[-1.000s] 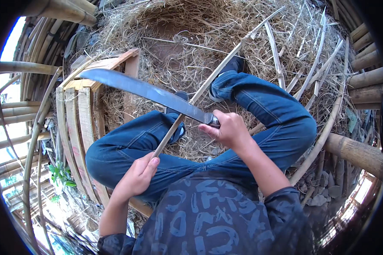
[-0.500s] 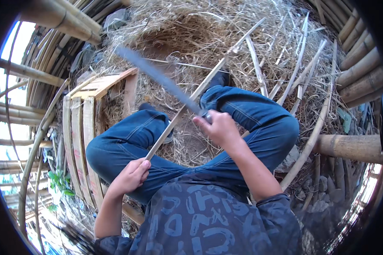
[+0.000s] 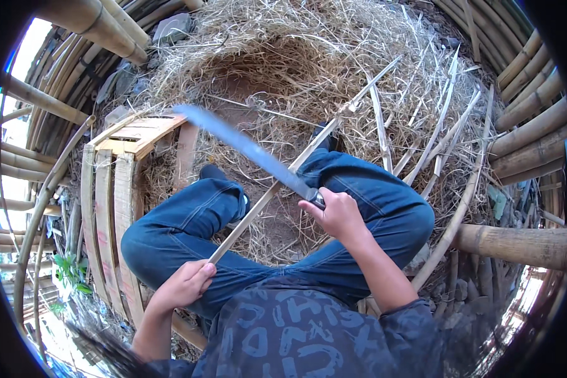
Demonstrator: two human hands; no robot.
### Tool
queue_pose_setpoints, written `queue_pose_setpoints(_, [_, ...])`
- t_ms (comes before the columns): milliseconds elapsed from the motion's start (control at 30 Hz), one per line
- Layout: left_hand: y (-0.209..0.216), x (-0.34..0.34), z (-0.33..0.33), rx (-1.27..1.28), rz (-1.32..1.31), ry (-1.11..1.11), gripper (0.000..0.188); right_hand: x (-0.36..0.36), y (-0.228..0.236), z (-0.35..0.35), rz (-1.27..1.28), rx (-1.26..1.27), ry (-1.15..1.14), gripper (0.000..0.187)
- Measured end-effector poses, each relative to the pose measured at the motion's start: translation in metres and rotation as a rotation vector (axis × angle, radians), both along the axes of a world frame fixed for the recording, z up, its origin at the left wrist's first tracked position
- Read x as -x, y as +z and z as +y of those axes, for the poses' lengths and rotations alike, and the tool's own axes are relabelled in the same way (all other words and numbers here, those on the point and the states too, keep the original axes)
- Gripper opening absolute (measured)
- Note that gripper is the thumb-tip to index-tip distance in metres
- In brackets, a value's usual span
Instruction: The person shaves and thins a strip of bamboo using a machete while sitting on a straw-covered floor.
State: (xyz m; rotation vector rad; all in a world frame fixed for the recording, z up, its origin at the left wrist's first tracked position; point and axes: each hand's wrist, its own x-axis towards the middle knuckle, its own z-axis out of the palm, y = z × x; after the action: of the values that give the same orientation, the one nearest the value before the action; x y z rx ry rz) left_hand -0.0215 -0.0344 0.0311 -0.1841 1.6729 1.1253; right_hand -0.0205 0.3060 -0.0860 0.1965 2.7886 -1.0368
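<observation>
Wooden strip (image 3: 252, 216) in closed left hand (image 3: 186, 285), long knife (image 3: 247, 151) in closed right hand (image 3: 337, 215), pale lettering (image 3: 291, 334) across dark shirt (image 3: 353, 315)

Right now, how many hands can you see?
2. The left hand, toward the lower left, grips the stick's near end. The right hand, right of the middle, holds the knife by its handle. Neither is hidden.

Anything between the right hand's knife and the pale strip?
Nothing visible: the knife in the right hand crosses over the pale strip, whose near end the left hand grips. Contact unclear.
</observation>
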Motion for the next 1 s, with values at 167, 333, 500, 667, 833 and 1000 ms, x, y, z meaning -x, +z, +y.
queue_pose_setpoints(167, [0.004, 0.005, -0.01, 0.008, -0.03, 0.014, 0.031, 0.016, -0.022, 0.048, -0.065, -0.091, -0.13, 0.065])
queue_pose_setpoints(333, [-0.02, 0.011, 0.011, -0.085, 0.032, -0.043, 0.031, 0.012, -0.005, 0.035, -0.05, 0.049, -0.239, 0.058])
queue_pose_setpoints(500, [-0.012, 0.011, 0.004, -0.088, 0.009, -0.02, 0.032, 0.002, 0.015, 0.02, -0.054, -0.089, 0.04, 0.057])
queue_pose_setpoints(667, [-0.005, 0.006, -0.014, -0.121, -0.14, 0.046, 0.032, 0.016, -0.008, 0.079, -0.099, -0.122, -0.205, 0.06])
queue_pose_setpoints(833, [-0.019, 0.009, -0.01, -0.174, -0.215, 0.074, 0.031, 0.018, 0.014, 0.051, -0.099, -0.054, -0.199, 0.057])
queue_pose_setpoints(1000, [-0.018, 0.005, -0.018, -0.203, -0.216, 0.087, 0.03, 0.007, 0.021, 0.042, -0.141, -0.201, 0.015, 0.056])
